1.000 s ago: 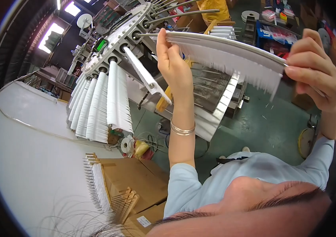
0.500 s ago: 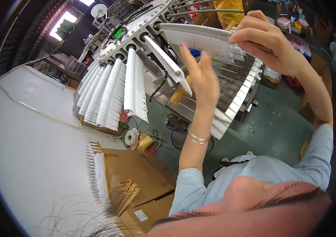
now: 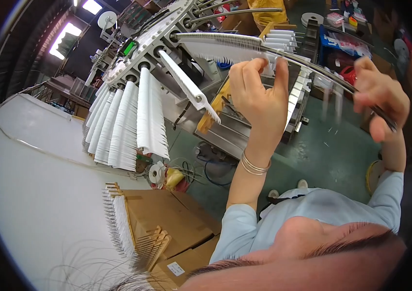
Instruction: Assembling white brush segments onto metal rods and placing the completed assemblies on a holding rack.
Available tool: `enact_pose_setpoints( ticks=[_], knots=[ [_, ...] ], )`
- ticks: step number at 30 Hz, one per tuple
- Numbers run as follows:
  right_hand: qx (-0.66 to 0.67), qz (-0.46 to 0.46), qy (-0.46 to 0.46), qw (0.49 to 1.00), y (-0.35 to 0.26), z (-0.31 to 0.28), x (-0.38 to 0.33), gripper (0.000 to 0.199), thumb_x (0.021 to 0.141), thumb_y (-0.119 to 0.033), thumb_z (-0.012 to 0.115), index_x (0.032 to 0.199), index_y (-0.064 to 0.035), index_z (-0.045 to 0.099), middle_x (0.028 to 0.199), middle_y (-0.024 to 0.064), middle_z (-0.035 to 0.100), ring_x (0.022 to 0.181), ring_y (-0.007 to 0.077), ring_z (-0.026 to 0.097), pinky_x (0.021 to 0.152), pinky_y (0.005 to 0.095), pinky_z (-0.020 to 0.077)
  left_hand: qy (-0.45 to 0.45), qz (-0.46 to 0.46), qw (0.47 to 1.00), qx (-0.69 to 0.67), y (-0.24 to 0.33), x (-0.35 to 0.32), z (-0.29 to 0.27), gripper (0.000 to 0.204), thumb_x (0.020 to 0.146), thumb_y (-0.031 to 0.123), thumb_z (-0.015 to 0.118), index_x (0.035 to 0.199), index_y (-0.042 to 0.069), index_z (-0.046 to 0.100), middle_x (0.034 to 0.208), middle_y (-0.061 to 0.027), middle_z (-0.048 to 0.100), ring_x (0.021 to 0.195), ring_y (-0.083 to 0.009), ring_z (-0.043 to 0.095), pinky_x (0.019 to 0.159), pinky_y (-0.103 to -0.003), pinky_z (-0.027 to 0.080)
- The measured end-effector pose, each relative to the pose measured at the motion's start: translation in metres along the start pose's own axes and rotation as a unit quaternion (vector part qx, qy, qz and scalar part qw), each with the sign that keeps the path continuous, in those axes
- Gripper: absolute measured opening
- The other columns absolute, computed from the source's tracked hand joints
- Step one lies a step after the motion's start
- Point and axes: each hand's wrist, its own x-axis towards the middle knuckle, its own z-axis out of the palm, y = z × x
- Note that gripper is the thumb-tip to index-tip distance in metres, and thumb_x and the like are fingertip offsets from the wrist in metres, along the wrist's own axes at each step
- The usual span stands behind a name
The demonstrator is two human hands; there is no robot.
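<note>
A dark metal rod [image 3: 332, 76] runs from a round machine, its inner length covered with a row of thin white pieces [image 3: 220, 41]. At the row's outer end, my left hand [image 3: 259, 94] is curled, with white pieces between its thumb and fingers. Farther right, my right hand [image 3: 385, 99] is around the rod's bare outer end; its fingers are partly smeared by motion. A few blurred white slivers [image 3: 332, 103] hang or fall below the rod, between my hands.
More rods with white pieces [image 3: 150, 111] fan out from the machine [image 3: 140, 43] on the left. Under my left hand is a metal bench with a wooden rack [image 3: 212, 109]. Cardboard boxes [image 3: 167, 213] and spiked racks [image 3: 150, 247] stand lower left; a blue crate [image 3: 344, 41] is at the back right.
My right hand has moved right and down along the rod, baring its outer end. My left hand has risen and curled at the white pieces. My view has shifted slightly.
</note>
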Motion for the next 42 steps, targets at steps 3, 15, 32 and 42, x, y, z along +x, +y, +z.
enact_pose_setpoints(
  ticks=[3,15,32,42],
  knots=[
    [-0.015,-0.007,0.024,1.000,-0.015,-0.005,-0.017,0.058,0.072,-0.056,0.063,0.090,-0.0011,0.059,0.064,0.0030,0.056,0.053,0.0132,0.045,0.064,0.0362,0.0319,0.005,0.009,1.000,0.028,-0.003,-0.001,0.002,0.019,0.074,0.007,0.069,0.078,0.002,0.051,0.073,-0.0075,0.050,0.067,-0.0229,0.051,0.057,-0.033,0.041],
    [-0.082,-0.004,0.010,0.997,-0.042,-0.017,-0.032,0.058,0.074,-0.060,0.056,0.094,-0.0055,0.056,0.065,0.0027,0.055,0.055,0.0122,0.045,0.065,0.0367,0.0308,0.015,0.010,0.998,0.067,-0.005,0.000,0.004,0.015,0.076,0.006,0.067,0.078,-0.001,0.053,0.072,-0.0059,0.047,0.061,-0.0161,0.046,0.054,-0.028,0.040],
    [0.232,0.269,0.385,0.852,0.023,0.006,-0.108,0.035,0.088,-0.038,0.056,0.097,-0.0064,0.044,0.058,-0.0002,0.047,0.050,0.0089,0.046,0.054,0.0185,0.0392,-0.397,-0.200,0.781,-0.438,0.044,-0.072,0.041,0.078,0.065,0.024,0.081,0.125,0.002,0.036,0.116,-0.0087,0.046,0.104,-0.0193,0.045,0.087,-0.031,0.040],
    [0.454,0.227,0.322,0.799,0.065,0.004,-0.152,0.030,0.093,-0.033,0.048,0.104,-0.0057,0.044,0.058,0.0012,0.050,0.051,0.0073,0.047,0.054,0.0214,0.0406,-0.425,-0.204,0.713,-0.519,0.060,-0.082,0.117,0.042,0.090,0.016,0.055,0.126,-0.001,0.042,0.108,-0.0096,0.053,0.090,-0.0137,0.054,0.079,-0.025,0.045]
  ],
)
